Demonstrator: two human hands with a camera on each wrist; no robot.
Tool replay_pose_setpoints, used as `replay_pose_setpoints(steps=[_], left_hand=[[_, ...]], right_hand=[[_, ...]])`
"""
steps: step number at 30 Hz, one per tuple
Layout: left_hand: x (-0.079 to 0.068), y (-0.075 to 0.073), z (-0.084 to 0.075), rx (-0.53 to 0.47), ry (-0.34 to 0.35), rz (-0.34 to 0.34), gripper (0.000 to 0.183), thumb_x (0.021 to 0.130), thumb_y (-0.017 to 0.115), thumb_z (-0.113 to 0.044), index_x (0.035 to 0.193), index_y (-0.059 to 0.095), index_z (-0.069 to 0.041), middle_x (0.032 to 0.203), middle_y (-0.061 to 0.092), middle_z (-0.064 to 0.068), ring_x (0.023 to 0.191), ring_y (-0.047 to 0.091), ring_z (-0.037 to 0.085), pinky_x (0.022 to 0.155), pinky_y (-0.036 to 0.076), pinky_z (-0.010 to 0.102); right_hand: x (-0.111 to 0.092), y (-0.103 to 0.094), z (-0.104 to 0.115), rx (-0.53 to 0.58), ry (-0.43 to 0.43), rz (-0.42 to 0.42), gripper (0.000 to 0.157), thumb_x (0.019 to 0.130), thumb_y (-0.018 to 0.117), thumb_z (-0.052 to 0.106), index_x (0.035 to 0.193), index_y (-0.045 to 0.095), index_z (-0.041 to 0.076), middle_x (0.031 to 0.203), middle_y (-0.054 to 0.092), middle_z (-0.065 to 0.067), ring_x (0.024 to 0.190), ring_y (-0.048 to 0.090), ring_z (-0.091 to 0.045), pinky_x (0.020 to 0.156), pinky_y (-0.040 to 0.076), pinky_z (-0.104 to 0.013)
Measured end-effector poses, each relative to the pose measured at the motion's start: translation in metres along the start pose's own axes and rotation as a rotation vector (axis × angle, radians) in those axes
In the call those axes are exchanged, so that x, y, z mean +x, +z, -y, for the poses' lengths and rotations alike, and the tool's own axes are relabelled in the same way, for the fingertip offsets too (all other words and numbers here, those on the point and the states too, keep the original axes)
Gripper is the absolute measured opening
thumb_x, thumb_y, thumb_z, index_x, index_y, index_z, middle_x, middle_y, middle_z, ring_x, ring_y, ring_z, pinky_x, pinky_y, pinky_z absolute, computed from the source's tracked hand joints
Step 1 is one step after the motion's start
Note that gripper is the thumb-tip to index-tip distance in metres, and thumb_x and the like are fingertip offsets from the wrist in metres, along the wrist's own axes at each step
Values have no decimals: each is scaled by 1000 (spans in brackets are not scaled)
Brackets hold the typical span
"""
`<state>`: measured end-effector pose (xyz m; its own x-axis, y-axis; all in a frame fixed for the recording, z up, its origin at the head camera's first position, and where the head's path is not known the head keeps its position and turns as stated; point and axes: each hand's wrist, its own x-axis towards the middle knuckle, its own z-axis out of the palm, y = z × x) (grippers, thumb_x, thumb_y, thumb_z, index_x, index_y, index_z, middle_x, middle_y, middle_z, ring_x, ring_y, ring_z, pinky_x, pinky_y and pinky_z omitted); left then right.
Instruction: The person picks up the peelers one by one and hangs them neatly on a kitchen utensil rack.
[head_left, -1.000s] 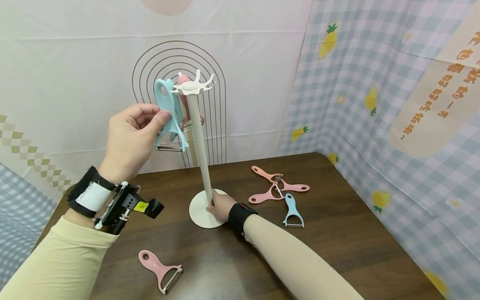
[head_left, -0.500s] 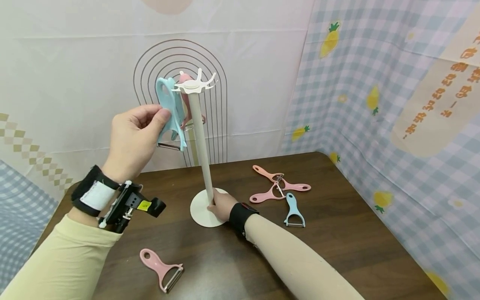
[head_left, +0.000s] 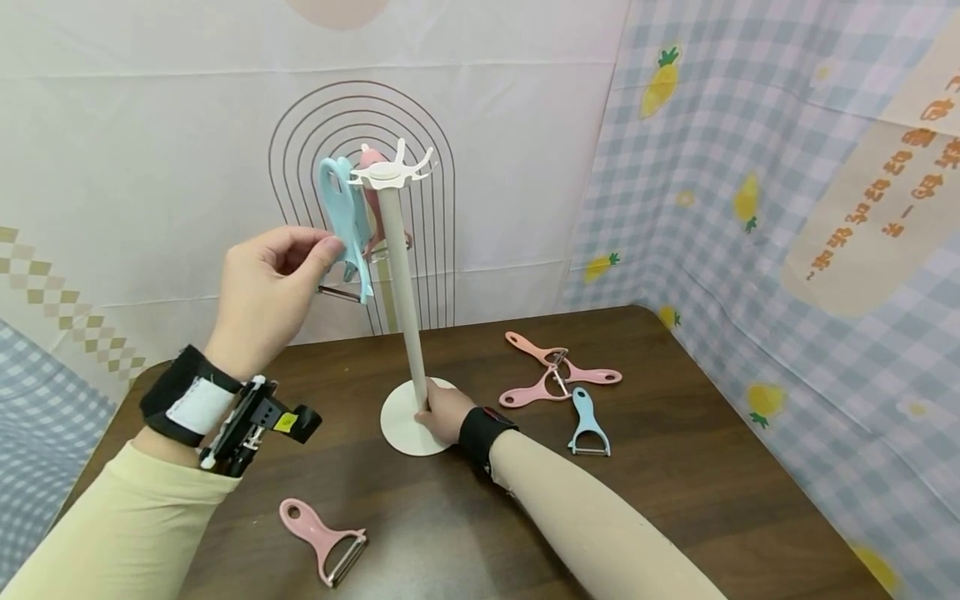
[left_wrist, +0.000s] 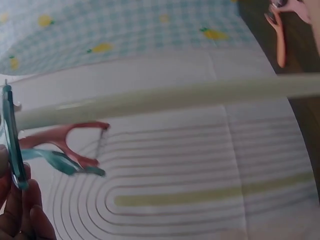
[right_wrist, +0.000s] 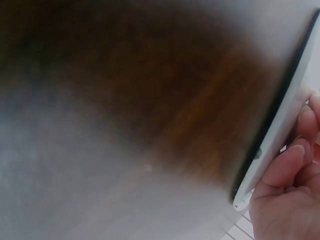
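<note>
In the head view my left hand (head_left: pixel 262 287) pinches a light blue peeler (head_left: pixel 347 218) by its lower part, between thumb and fingers. The peeler hangs upright, handle ring up, beside a hook of the white stand (head_left: pixel 390 175); I cannot tell whether the ring sits on the hook. Close behind it, a second blue peeler (left_wrist: pixel 60 162) and a pink peeler (left_wrist: pixel 62 134) hang from the stand, seen in the left wrist view. My right hand (head_left: pixel 446 410) holds the foot of the pole, fingers on the round base (head_left: pixel 408 425).
One pink peeler (head_left: pixel 318 533) lies at the front left of the dark wooden table (head_left: pixel 675 500). To the right of the stand lie several pink and orange peelers (head_left: pixel 536 392) in a cluster, with a blue peeler (head_left: pixel 587 421) beside them. Cloth hangs behind and at the right.
My left hand has slid slightly down the blue peeler, which leans a little closer to the stand. The right hand stays at the base.
</note>
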<state>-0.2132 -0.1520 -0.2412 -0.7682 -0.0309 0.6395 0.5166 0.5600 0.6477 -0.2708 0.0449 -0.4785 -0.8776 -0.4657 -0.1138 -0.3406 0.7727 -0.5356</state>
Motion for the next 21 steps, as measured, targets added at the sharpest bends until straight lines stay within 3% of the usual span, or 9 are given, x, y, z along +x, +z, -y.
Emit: replay_pose_setpoints(steps=[8, 12, 16, 21], left_hand=[[-20, -7, 22, 75, 16, 7, 27, 94, 64, -35, 98, 73, -9, 79, 64, 0, 67, 52, 14, 57, 38, 23], [-37, -8, 36, 134, 39, 51, 21, 94, 65, -31, 98, 72, -11, 79, 63, -3, 68, 53, 10, 60, 39, 20], [-61, -6, 51, 182, 87, 156, 14, 91, 69, -25, 100, 71, -13, 84, 65, -6, 71, 56, 8, 64, 43, 18], [-102, -3, 73, 235, 105, 363, 16, 88, 73, -26, 100, 69, -17, 90, 64, -12, 76, 57, 4, 68, 49, 24]], right_hand=[[-2, -2, 1, -5, -5, 0, 50, 95, 64, 22, 135, 43, 3, 116, 64, -13, 105, 60, -18, 91, 45, -32], [-3, -4, 2, -4, 3, 13, 50, 95, 64, 22, 136, 42, 2, 117, 64, -14, 106, 60, -19, 92, 45, -34], [-2, -4, 1, -8, 13, 12, 51, 95, 64, 23, 136, 42, 2, 116, 64, -13, 105, 60, -19, 91, 45, -34], [-1, -3, 1, -12, 6, 16, 49, 95, 64, 23, 134, 43, 2, 111, 65, -12, 101, 61, -18, 89, 46, -32]])
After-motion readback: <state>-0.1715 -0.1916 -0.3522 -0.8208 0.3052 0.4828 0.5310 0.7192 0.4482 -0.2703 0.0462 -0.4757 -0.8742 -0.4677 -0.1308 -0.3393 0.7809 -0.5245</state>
